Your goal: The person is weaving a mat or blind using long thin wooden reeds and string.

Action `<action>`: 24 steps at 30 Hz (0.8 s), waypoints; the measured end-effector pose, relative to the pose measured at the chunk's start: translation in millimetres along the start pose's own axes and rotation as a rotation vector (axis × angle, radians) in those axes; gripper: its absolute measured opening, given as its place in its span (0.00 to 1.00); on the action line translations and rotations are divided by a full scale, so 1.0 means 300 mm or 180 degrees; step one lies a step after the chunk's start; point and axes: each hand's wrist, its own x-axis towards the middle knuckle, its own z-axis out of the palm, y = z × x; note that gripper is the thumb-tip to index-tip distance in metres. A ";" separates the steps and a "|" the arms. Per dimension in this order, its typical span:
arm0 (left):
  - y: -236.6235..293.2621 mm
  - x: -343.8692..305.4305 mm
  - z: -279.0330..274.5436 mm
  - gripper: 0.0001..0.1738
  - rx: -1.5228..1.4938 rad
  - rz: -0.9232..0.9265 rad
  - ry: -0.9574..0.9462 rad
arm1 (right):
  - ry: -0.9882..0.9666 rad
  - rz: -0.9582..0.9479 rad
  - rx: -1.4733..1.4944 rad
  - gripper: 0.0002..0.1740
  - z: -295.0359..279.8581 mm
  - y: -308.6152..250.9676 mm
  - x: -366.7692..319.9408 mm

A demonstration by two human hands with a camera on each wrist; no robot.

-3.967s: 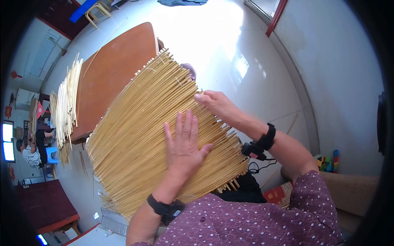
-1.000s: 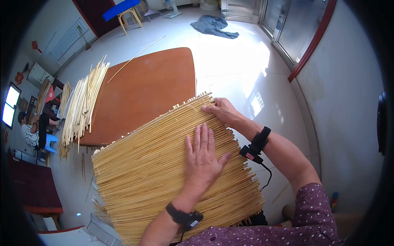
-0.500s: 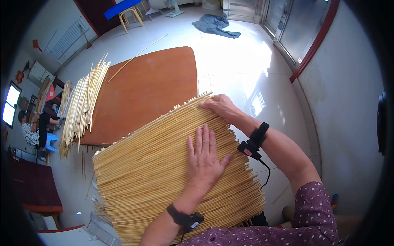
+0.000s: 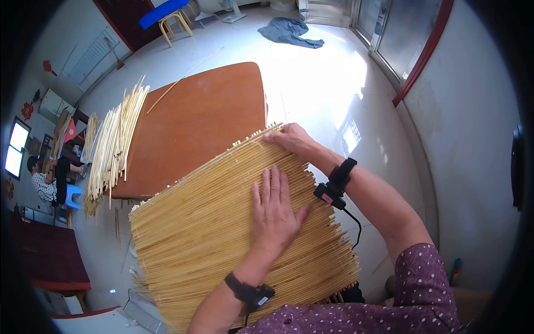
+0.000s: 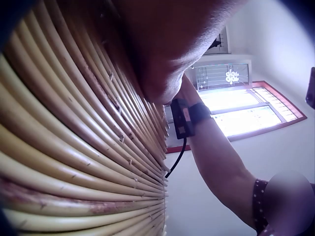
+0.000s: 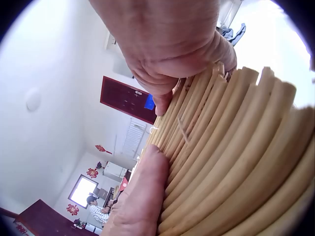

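Observation:
A broad mat of thin yellow reed stalks (image 4: 194, 250), tied side by side with thin thread, slopes from the person's front to the brown table. My left hand (image 4: 272, 214) lies palm down on its middle, fingers straight. At the far right corner my right hand (image 4: 295, 138) grips the edge. Its thumb lies on top in the right wrist view, and the other fingers (image 6: 227, 53) curl over the cut stalk ends; their tips are hidden. Part of the left hand (image 6: 142, 191) also shows there. The left wrist view has the stalks (image 5: 74, 123) close up.
Beyond the mat is the brown table (image 4: 194, 128), with a pile of loose pale stalks (image 4: 114, 150) along its left side. One long stalk (image 4: 183, 80) lies across its far left corner. A seated person (image 4: 44, 183) is at far left. Clothing (image 4: 289, 32) lies on the floor.
Since the oldest frame, the mat has turned and the right hand has gone along its edge to the far corner. Lately the right hand has shifted slightly left; the left stays flat.

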 end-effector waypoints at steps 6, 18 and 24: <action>0.001 -0.017 0.009 0.42 0.0093 0.0074 0.0149 | -0.0227 0.0244 0.0344 0.40 -0.070 -0.019 -0.209; -0.042 -0.041 0.048 0.38 0.0155 0.0140 0.0265 | 0.0181 0.0708 0.0679 0.32 0.012 0.193 -0.774; -0.045 -0.048 0.055 0.38 0.0202 0.0105 0.0325 | 0.0388 0.0658 0.0499 0.22 0.108 0.197 -0.898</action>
